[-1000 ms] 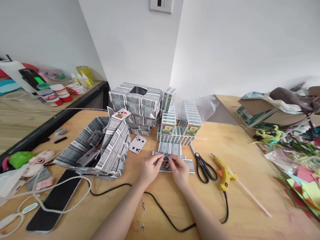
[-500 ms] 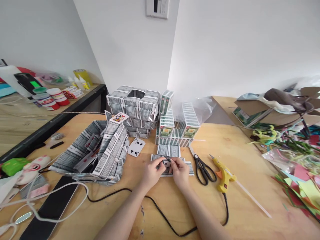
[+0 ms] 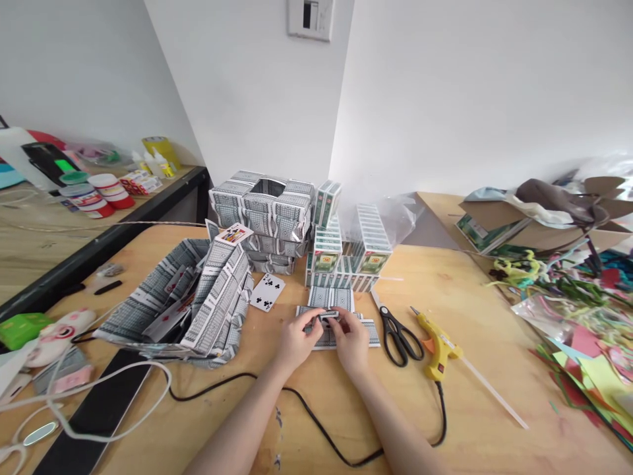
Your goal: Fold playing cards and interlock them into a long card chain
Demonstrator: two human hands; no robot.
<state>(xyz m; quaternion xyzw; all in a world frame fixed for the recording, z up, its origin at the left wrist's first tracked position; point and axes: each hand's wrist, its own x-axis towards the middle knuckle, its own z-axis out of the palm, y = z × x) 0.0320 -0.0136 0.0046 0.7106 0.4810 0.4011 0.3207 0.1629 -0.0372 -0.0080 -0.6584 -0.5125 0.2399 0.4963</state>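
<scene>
Between my left hand (image 3: 298, 336) and my right hand (image 3: 352, 338) is a folded playing card (image 3: 328, 316), pinched at both ends by my fingers. Below it lie playing cards (image 3: 370, 333) with patterned backs up, partly covered by my hands. Two more face-down cards (image 3: 331, 299) sit just beyond. A four of clubs-like card (image 3: 268, 291) lies face up to the left. Black-handled scissors (image 3: 401, 338) rest to the right of my right hand, and beside them a yellow glue gun (image 3: 440, 346) with a clear glue stick in its back.
A basket of folded cards (image 3: 227, 310) stands left, before a box of folded cards (image 3: 262, 211). Boxed card decks (image 3: 373, 257) are stacked behind my hands. A black cable (image 3: 316, 420) crosses the table. Coloured paper scraps (image 3: 588, 369) lie at the right.
The card between my fingers showed its clubs face before; now it is folded into a narrow strip, edge up. The view has shifted slightly.
</scene>
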